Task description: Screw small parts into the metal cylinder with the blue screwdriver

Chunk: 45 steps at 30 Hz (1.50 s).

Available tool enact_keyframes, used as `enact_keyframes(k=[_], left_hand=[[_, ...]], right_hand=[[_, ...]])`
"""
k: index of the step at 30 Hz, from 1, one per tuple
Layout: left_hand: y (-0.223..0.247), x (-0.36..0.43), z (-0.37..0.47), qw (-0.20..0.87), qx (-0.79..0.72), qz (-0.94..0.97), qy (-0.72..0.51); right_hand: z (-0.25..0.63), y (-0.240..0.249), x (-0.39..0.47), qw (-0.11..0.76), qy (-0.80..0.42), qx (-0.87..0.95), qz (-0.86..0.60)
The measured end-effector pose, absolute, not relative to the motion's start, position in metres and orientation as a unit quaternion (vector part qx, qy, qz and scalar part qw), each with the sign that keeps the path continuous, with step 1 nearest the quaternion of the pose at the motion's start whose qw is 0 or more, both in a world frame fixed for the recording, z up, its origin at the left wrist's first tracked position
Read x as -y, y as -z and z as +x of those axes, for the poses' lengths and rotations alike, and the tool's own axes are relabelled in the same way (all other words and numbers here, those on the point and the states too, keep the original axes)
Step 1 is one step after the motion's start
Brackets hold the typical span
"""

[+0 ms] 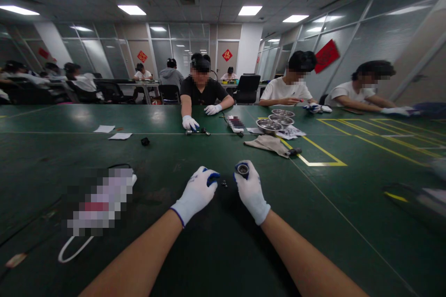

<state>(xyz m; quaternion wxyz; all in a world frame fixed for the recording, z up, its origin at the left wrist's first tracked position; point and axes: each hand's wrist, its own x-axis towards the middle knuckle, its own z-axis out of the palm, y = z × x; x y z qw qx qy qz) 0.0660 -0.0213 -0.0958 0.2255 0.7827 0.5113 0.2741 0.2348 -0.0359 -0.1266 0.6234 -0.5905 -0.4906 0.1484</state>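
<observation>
Both my hands wear white gloves with blue palms and fingertips. In my right hand is a small round metal part, dark and hollow, its ringed opening turned upward. My left hand rests just left of a few tiny dark metal pieces on the green table. Its fingers are bent, thumb and forefinger apart, with nothing visible between them. The tiny pieces lie in the gap between my two hands.
At left lies a blurred-out white item with a cord loop. Ahead are a black piece, paper slips, a grey cloth and metal bowls. A gloved person opposite handles small parts; others sit right.
</observation>
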Motion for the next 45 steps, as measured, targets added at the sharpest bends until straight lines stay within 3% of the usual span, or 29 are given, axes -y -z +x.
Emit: enact_keyframes(k=[13,25,29,45], left_hand=[[0.094,0.023,0.086,0.153,-0.543,0.812,-0.148],[0.074,0.028,0.071,0.363,-0.439,0.717,-0.402],[0.069,0.031,0.072,0.41,-0.395,0.698,-0.433],[0.061,0.047,0.075,0.336,-0.4,0.752,-0.402]], right_hand=[[0.225,0.119,0.047,0.602,-0.166,0.539,-0.565],[0.223,0.117,0.05,0.592,-0.189,0.579,-0.529],[0.224,0.113,0.053,0.577,-0.204,0.605,-0.51],[0.216,0.104,0.065,0.54,-0.256,0.65,-0.469]])
